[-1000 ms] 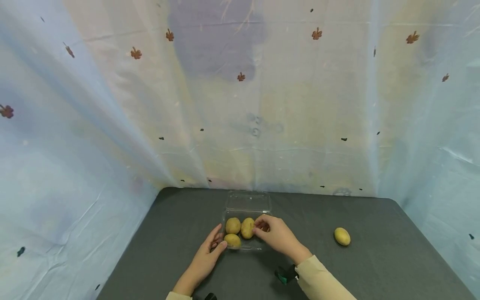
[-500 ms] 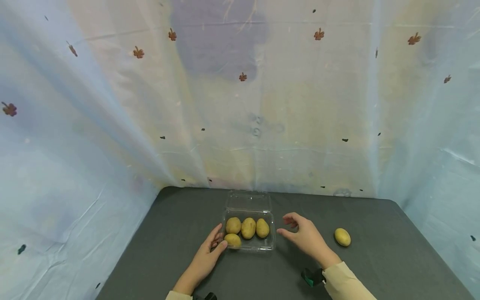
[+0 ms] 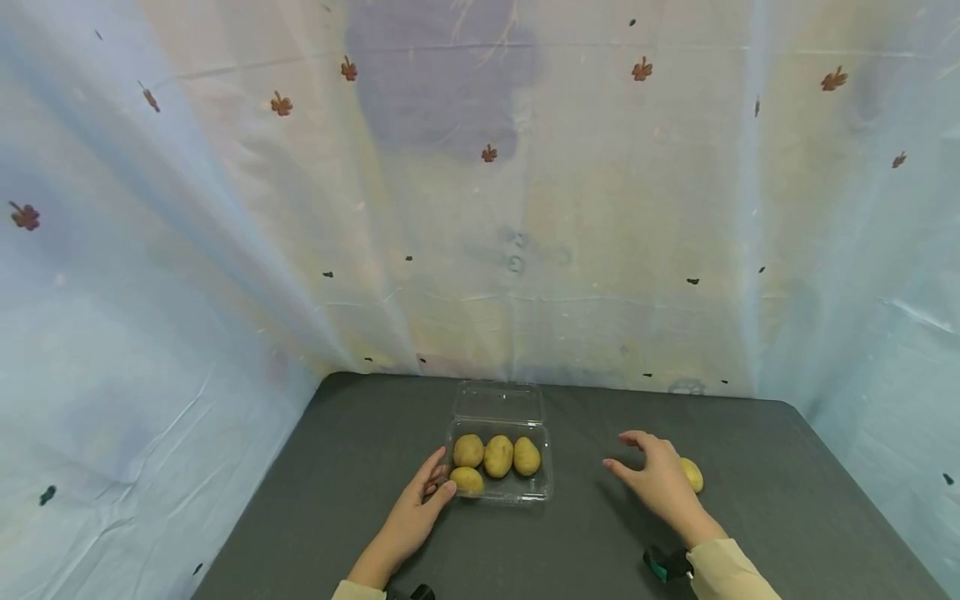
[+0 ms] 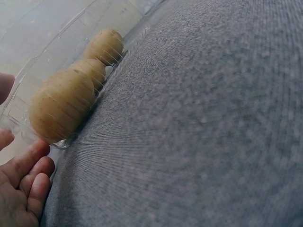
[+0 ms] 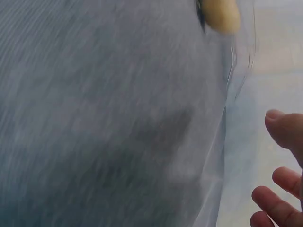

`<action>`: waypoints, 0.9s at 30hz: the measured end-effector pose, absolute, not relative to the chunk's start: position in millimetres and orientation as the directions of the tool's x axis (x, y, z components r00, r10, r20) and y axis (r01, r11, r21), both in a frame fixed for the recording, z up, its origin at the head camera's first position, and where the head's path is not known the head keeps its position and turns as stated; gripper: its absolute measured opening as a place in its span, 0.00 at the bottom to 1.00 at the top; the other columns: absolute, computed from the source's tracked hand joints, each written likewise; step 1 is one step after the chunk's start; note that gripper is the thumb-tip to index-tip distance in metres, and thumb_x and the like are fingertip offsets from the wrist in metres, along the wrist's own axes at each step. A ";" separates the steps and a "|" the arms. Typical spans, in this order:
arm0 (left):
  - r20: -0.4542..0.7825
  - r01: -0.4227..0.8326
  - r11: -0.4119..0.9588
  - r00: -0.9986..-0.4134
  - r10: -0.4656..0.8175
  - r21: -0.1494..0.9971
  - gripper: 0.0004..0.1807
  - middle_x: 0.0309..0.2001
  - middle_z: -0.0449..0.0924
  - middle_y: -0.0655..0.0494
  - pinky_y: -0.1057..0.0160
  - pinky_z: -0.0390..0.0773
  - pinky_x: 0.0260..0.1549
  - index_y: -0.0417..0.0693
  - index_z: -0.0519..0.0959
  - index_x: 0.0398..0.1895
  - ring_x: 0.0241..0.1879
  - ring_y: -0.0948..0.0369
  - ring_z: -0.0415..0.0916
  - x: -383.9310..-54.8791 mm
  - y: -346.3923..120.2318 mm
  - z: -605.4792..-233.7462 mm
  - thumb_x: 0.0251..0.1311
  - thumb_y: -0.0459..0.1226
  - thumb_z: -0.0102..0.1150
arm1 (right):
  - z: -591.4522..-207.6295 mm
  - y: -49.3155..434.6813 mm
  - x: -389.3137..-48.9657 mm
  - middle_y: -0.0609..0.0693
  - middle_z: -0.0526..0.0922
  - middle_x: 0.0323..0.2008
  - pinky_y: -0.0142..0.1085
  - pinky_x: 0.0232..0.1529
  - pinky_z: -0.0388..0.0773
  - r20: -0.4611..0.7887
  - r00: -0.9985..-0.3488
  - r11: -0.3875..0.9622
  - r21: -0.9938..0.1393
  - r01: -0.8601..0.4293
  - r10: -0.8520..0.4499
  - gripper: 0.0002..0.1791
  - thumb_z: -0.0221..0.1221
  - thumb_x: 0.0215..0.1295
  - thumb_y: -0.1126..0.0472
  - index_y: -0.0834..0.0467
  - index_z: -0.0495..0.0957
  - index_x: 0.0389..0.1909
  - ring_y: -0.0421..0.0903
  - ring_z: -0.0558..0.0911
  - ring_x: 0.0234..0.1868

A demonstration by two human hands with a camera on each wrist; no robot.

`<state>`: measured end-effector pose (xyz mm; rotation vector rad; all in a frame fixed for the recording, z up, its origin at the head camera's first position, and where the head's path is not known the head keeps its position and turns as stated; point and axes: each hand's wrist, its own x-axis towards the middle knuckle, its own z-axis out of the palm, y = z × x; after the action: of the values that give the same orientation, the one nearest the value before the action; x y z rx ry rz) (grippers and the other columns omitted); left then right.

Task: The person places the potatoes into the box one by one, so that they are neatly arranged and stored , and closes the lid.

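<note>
A clear plastic clamshell container (image 3: 536,492) stands on the table with its lid (image 3: 498,404) swung back. Several small potatoes (image 3: 498,457) lie inside it. My left hand (image 3: 408,517) holds the container's near left corner, thumb at the rim and bent fingers against the outer wall. Through that wall the left wrist view shows a large potato (image 4: 61,109) close to the fingertips. To the right of the container, my right hand (image 3: 663,483) hovers with fingers and thumb spread, holding nothing. A single loose potato (image 3: 692,475) is partly hidden behind that hand.
The dark grey table (image 3: 360,442) has rounded far corners. A pale patterned curtain (image 3: 600,208) hangs behind it and along both sides. A black wrist strap (image 3: 667,564) sits on the right forearm by the sleeve (image 3: 727,571).
My right hand has let go of a potato inside the container and moved right, to beside the loose potato. My left hand has stayed at the container's corner.
</note>
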<state>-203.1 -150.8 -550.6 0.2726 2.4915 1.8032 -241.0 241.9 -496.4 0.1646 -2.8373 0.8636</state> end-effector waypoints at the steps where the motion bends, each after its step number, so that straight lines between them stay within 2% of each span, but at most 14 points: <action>1: 0.056 0.107 0.302 -0.983 0.174 0.947 0.36 0.67 0.66 0.48 0.43 0.58 0.64 0.59 0.53 0.76 0.67 0.50 0.61 -202.9 -150.7 -550.3 0.69 0.54 0.51 | -497.3 245.4 -240.5 0.58 0.77 0.54 0.59 0.52 0.68 0.194 -0.980 0.829 -0.538 -0.152 -0.054 0.34 0.67 0.58 0.44 0.60 0.74 0.59 0.60 0.70 0.57; 8: 0.064 0.119 0.306 -0.981 0.184 0.945 0.36 0.67 0.65 0.45 0.42 0.58 0.63 0.57 0.52 0.76 0.67 0.48 0.60 -201.9 -150.7 -548.3 0.69 0.53 0.50 | -503.5 270.4 -236.3 0.64 0.76 0.55 0.64 0.54 0.60 0.220 -0.975 0.850 -0.514 -0.120 -0.004 0.35 0.66 0.58 0.43 0.62 0.74 0.60 0.65 0.67 0.58; 13: 0.049 0.101 0.311 -0.984 0.170 0.945 0.36 0.67 0.66 0.47 0.43 0.59 0.63 0.58 0.53 0.76 0.67 0.49 0.61 -202.2 -150.7 -548.7 0.69 0.54 0.50 | -505.8 284.0 -233.6 0.68 0.73 0.57 0.67 0.53 0.55 0.226 -0.974 0.856 -0.509 -0.090 0.032 0.39 0.66 0.58 0.42 0.64 0.70 0.62 0.69 0.64 0.57; 17: 0.040 0.090 0.306 -0.985 0.167 0.948 0.36 0.67 0.66 0.49 0.44 0.58 0.64 0.59 0.53 0.76 0.67 0.51 0.61 -201.8 -150.5 -548.1 0.69 0.54 0.51 | -506.8 293.5 -231.1 0.68 0.72 0.57 0.66 0.49 0.55 0.222 -0.973 0.862 -0.503 -0.056 0.067 0.39 0.66 0.59 0.43 0.64 0.69 0.63 0.70 0.62 0.56; 23: 0.042 0.091 0.304 -0.985 0.165 0.948 0.36 0.67 0.66 0.49 0.44 0.59 0.64 0.59 0.53 0.76 0.67 0.51 0.61 -202.0 -150.5 -549.5 0.69 0.55 0.51 | -510.2 305.8 -228.3 0.68 0.73 0.56 0.61 0.43 0.59 0.211 -0.971 0.869 -0.495 -0.012 0.107 0.39 0.66 0.58 0.43 0.64 0.70 0.62 0.69 0.65 0.52; 27: 0.042 0.090 0.305 -0.986 0.161 0.948 0.36 0.67 0.66 0.49 0.44 0.58 0.64 0.60 0.53 0.76 0.66 0.51 0.61 -202.7 -150.1 -551.3 0.68 0.55 0.51 | -511.5 312.4 -226.0 0.70 0.73 0.56 0.61 0.43 0.60 0.177 -0.977 0.863 -0.505 0.017 0.122 0.39 0.65 0.59 0.44 0.66 0.69 0.62 0.69 0.67 0.51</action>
<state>-202.7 -150.1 -551.3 0.2394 2.4874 1.8016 -226.0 312.4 -511.5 -0.1067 -2.8342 0.7656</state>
